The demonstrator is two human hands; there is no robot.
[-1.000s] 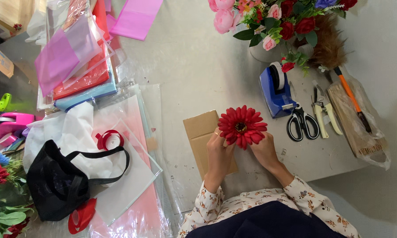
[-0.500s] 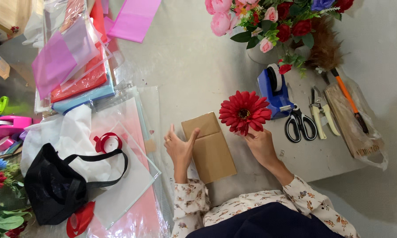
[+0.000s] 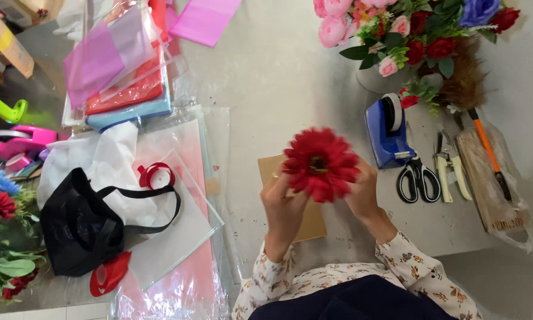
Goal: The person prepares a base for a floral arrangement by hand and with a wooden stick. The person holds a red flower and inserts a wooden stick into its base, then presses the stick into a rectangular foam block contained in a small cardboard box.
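Both hands are sharing one red flower [image 3: 320,164] here — it's sitting raised above the brown card [image 3: 293,204] on the table [image 3: 266,77], face turned up at the camera. The left hand [image 3: 282,198] is closing on it from the left, the right hand [image 3: 364,191] from the right, about equally near. The stem's hidden underneath, so I can't tell its axis.
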